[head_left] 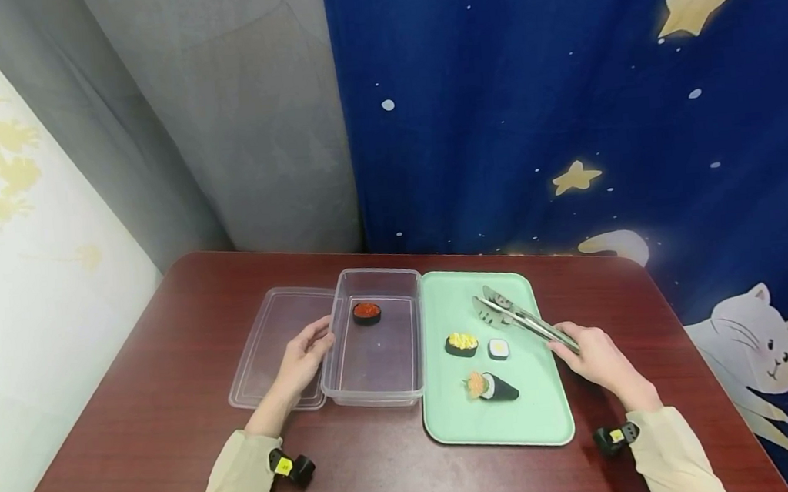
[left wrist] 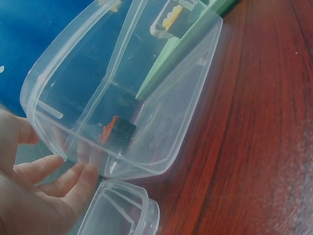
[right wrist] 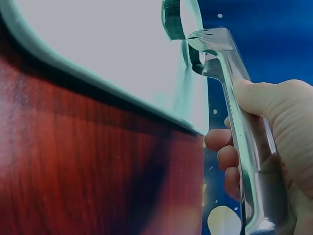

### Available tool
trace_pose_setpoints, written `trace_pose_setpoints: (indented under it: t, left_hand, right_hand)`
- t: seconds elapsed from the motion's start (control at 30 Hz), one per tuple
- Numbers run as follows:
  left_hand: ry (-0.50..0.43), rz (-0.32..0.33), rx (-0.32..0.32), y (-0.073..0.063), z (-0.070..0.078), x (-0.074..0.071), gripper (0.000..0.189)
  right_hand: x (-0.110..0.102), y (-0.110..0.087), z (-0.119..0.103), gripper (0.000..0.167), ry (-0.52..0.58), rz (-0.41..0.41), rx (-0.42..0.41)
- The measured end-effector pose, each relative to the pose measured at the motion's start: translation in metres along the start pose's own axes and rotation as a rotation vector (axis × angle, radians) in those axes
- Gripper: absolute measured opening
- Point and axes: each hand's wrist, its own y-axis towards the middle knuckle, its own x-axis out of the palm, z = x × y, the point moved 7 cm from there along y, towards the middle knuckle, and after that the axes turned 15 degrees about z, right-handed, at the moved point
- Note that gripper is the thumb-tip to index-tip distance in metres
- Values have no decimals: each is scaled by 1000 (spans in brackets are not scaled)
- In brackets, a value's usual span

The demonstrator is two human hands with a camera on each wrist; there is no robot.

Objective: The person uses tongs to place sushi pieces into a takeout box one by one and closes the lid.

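Observation:
My right hand [head_left: 600, 357] grips metal tongs [head_left: 535, 324] by the handles. Their slotted ends reach over the upper part of a mint-green tray [head_left: 535, 405], a little apart from each other with no food between them. The tray holds an egg-topped sushi [head_left: 461, 344], a small white roll [head_left: 498, 348] and a cone hand roll [head_left: 498, 386]. My left hand [head_left: 305, 357] has its fingers [left wrist: 80, 183] loosely bent, fingertips right at the left wall of a clear plastic box [left wrist: 195, 98]. Inside the box sits a red-topped sushi [head_left: 367, 314], dark around its side.
A clear lid [head_left: 266, 349] lies flat left of the box, partly under my left forearm. The box and tray stand side by side on the dark red wooden table [head_left: 376, 463]. A blue star-print curtain [head_left: 467, 117] hangs behind the far edge.

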Motion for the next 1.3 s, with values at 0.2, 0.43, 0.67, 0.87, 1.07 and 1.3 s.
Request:
trace_pose_setpoints:
  t: [0.2,0.43,0.67,0.87,1.07,1.3]
  left_hand:
    - [2,0,1,1,-1,0,43]
    - [18,-4,8,1,-2,-1,44]
    - [20,0,18,2,-2,-1,43]
    - [23,-1,25,2,-2,-1,43]
    - [31,-3,18,1,-1,0,43]
    - [12,4,45,1,-2,-1,43]
  right_hand:
    - [-5,12,-4,20,15,22,-26]
    - [-11,33,-15,20,34,45,-64]
    - [-7,56,-31,24,44,38,-94]
    - [3,72,-49,27,87,5,-111]
    - [20,86,-69,26,119,-29,-145]
    - [41,98,-88,26,152,-76,-218]
